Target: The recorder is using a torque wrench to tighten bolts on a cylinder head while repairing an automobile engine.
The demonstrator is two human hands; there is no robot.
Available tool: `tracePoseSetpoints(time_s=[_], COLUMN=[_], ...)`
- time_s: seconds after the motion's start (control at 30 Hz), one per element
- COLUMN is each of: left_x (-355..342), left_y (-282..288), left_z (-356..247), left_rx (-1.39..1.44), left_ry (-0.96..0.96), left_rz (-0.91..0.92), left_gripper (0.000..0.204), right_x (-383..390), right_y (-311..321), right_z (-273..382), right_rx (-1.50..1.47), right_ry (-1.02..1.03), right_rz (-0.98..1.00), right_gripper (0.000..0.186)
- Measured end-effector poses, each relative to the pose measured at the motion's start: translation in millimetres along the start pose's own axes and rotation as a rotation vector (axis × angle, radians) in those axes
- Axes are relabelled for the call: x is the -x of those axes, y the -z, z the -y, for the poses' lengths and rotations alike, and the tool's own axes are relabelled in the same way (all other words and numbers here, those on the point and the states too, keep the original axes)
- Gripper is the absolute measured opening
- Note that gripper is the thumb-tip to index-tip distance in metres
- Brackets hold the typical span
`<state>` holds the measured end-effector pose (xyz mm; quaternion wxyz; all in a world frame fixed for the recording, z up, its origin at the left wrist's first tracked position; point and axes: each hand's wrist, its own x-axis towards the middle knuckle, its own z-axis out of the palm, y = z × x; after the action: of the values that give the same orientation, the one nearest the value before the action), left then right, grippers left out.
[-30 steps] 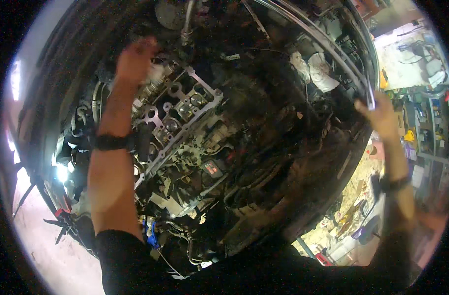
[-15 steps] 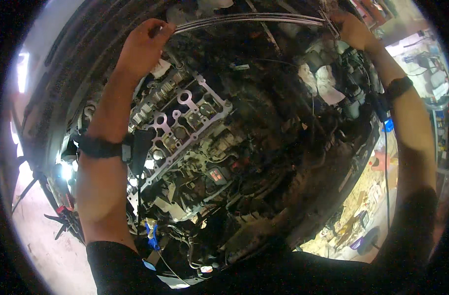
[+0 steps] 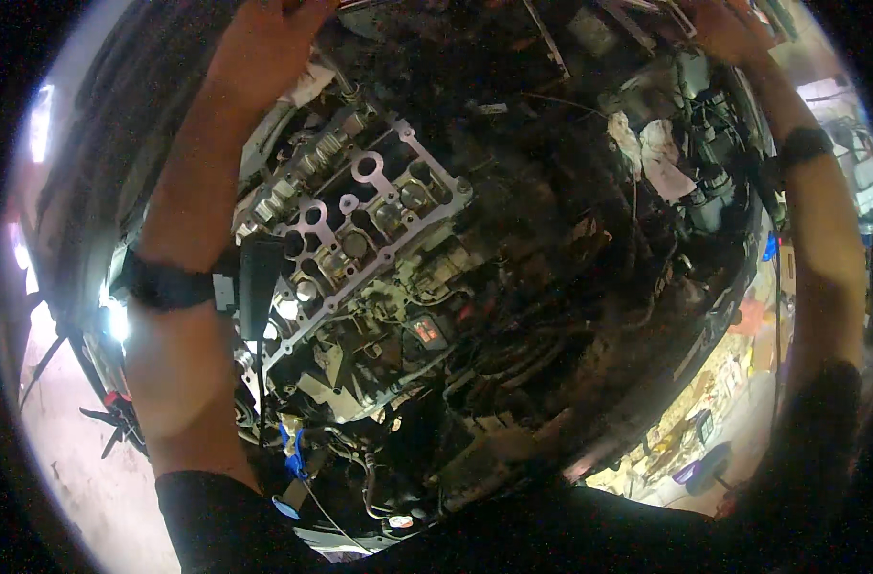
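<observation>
Silvery metal strip (image 3: 360,4), beyond cylinder head (image 3: 387,256): probably light, springy; best held near ends. Left hand (image 3: 269,43), right hand (image 3: 731,33): fingers cropped, cannot tell pinching from spread.

A: Your left hand (image 3: 264,50)?
B: Beyond the cylinder head (image 3: 387,256), to its left.
A: Your right hand (image 3: 728,34)?
B: Beyond it, well right.
A: The rag (image 3: 665,165)?
B: Right of it; the pipe (image 3: 370,469), your side.

On my feed I see black short sleeves (image 3: 202,507), a dark left armband (image 3: 169,284) with a pale rectangular tab (image 3: 225,292), and a dark right armband (image 3: 805,145), seemingly plain.
</observation>
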<state>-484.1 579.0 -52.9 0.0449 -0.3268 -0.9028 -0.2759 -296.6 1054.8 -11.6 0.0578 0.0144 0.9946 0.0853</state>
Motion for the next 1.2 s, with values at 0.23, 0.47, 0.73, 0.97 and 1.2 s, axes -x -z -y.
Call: tracePoseSetpoints(time_s=[0.23, 0.47, 0.73, 0.97, 1.2], left_x=[10.8, -2.4, 6.8, -9.6, -11.7], left_y=[-1.6, -13.5, -25.7, -47.0, -51.2], left_z=[-20.6, 23.7, -27.5, 32.8, 40.6], left_rx=[0.015, -0.241, 0.082, -0.335, -0.166], left_ry=[0.220, -0.317, 0.170, -0.171, -0.051], left_rz=[0.143, -0.056, 0.114, 0.002, -0.116], left_gripper=[0.052, 0.054, 0.046, 0.038, 0.048], right_x=[-5.8, -38.1, -64.5, -98.7, -116.9], right_y=[13.1, 7.9, -9.7, -15.7, -18.6], right_z=[9.5, -6.7, 4.7, 57.0, 25.8], right_rx=[0.035, -0.071, -0.116, -0.029, -0.240], right_ry=[-0.082, -0.011, 0.135, -0.154, 0.133], right_rz=[0.159, 0.170, -0.223, -0.178, -0.435], right_gripper=[0.031, 0.029, 0.039, 0.039, 0.037])
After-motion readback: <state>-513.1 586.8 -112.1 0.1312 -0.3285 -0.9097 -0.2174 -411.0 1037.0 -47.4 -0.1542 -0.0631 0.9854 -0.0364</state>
